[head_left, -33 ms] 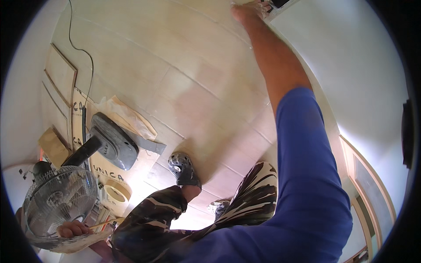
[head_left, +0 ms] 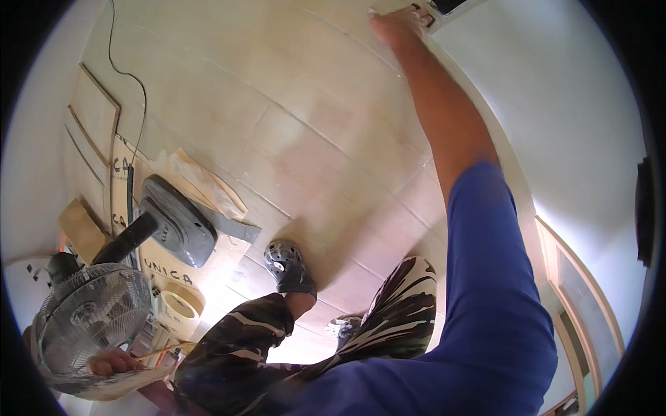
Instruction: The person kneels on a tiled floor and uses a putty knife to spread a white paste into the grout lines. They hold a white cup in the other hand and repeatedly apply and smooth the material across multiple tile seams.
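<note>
My left hand [head_left: 112, 361] is at the lower left, its fingers curled over the edge of a flat, pale board [head_left: 121, 385] smeared with dark and whitish patches. A thin yellowish stick [head_left: 165, 351] shows beside that hand; whether it is held cannot be told. My right arm stretches to the far top, where my right hand [head_left: 402, 25] is low by the white wall [head_left: 527, 83]. Its fingers are bent and carry whitish smears. Something small and dark shows at the fingertips, too little to name. Just beyond them is a dark rectangular patch [head_left: 447, 5] at the wall's base.
A standing fan with a wire cage [head_left: 94, 319] and dark base [head_left: 179, 220] is at the left, its cord [head_left: 144, 104] running over the tiled floor [head_left: 277, 83]. Cardboard [head_left: 156, 260], a tape roll [head_left: 182, 302] and thin panels [head_left: 94, 114] lie nearby. A framed panel [head_left: 583, 291] stands right.
My right hand and forearm have shifted slightly right and nearer to me. The left hand and its board have barely moved.
</note>
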A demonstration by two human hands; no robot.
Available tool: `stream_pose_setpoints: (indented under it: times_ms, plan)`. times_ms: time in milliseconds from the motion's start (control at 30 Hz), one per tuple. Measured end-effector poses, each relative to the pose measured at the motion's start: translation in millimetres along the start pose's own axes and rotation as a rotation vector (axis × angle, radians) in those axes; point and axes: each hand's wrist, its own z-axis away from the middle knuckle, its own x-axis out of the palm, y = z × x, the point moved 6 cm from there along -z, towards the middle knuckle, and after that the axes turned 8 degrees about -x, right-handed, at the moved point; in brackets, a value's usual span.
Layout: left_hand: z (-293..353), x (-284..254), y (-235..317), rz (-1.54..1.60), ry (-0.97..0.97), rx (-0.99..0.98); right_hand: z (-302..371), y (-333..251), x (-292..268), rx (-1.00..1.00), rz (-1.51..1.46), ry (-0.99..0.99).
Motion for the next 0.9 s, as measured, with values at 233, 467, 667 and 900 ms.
stream_pose_setpoints:
  times_ms: [233, 467, 667, 900]
  plan:
    - [-8.2, 31.0, 6.4, -0.116, 0.047, -0.018, 31.4, -4.1, -74.8, 0.251, -0.094, -0.041]
    - [-16.1, 46.4, 14.2, 0.103, -0.036, -0.033, 92.2, 0.6, 2.4, -0.340, 0.037, 0.176]
    - [-16.2, 38.2, 13.9, 0.335, -0.195, 0.020, 84.9, -21.0, 4.1, -0.558, 0.173, 0.040]
    - [-19.5, 68.5, 28.6, 0.056, -0.005, 0.166, 52.5, -10.0, -32.6, -0.407, -0.149, 0.037]
